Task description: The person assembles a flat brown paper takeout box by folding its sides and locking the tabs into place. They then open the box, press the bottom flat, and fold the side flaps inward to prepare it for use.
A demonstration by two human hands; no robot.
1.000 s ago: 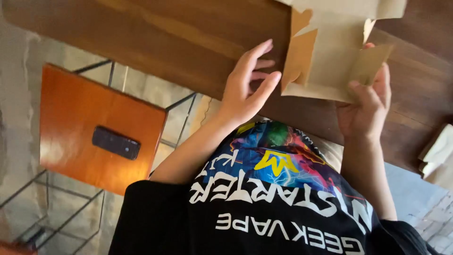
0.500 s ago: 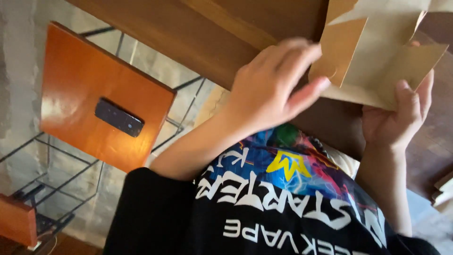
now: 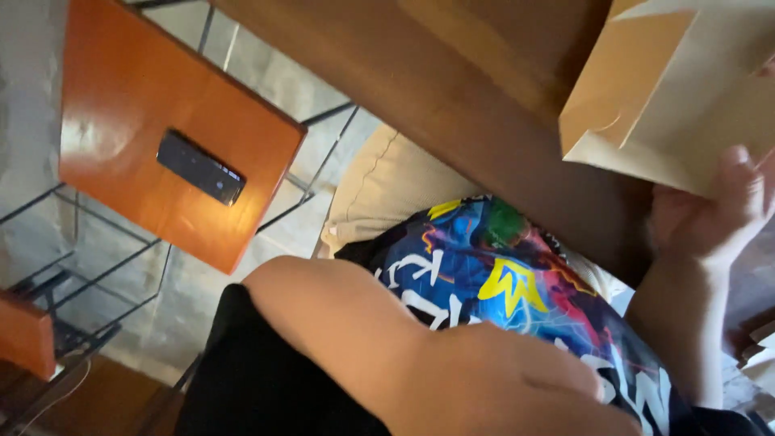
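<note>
The right hand (image 3: 710, 222) holds a brown cardboard box (image 3: 686, 89) by its bottom edge, at the top right of the view. The fingers curl up around that edge, so the box stays up over the dark wooden table (image 3: 452, 89) and does not fall flat. The box is still partly folded, and one flap sticks out toward the left. The left hand (image 3: 517, 396) is low down, very close to the camera, in front of a black shirt with bright colours (image 3: 500, 274). It holds nothing that can be seen, but it is blurry, so it is hard to tell if the fingers are spread or curled. It is far from the box. Off to the left is an orange wooden stool (image 3: 145, 105) on thin black metal legs. A black phone (image 3: 200, 167) lies flat on its seat, out of the way of the hands.
</note>
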